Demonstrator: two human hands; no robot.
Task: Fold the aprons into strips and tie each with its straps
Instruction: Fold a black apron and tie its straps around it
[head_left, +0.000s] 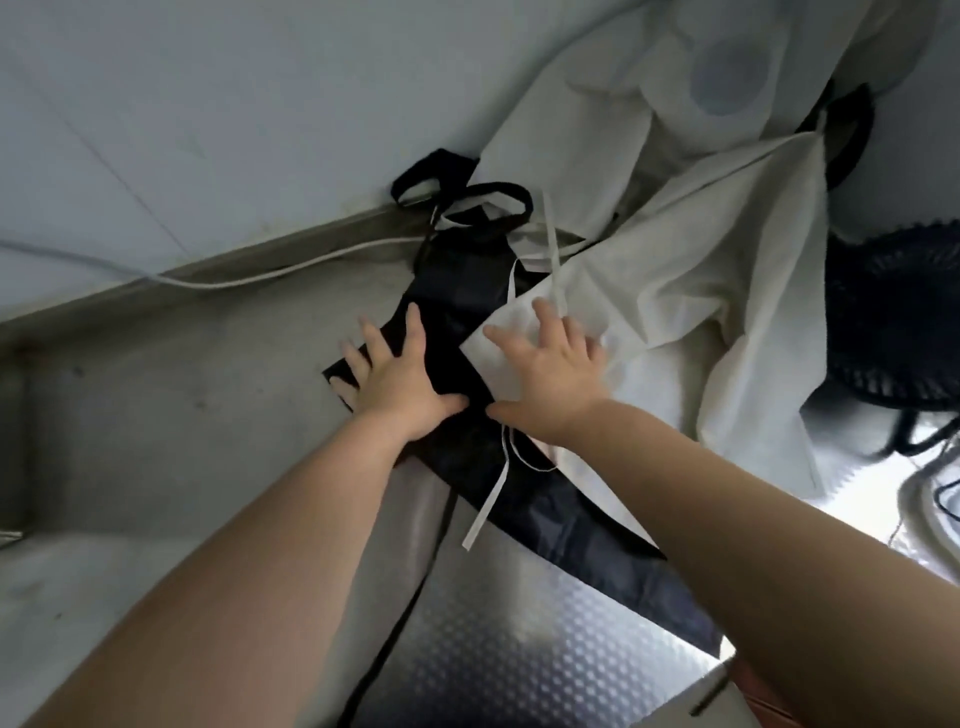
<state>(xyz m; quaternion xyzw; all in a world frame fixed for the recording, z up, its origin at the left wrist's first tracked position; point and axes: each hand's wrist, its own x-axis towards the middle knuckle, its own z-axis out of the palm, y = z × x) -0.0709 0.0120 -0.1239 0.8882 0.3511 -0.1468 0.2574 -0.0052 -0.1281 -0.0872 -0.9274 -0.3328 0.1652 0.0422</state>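
Two hands (400, 384) (550, 374) on two aprons (462, 291) (675, 291)

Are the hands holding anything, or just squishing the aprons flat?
Nothing is gripped. The left hand presses flat, fingers spread, on the black apron; the right hand presses flat on the white apron, at its folded corner.

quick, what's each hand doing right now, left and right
Left hand: open, fingers spread, pressing flat on the black apron.
Right hand: open, fingers spread, pressing flat on the white apron.
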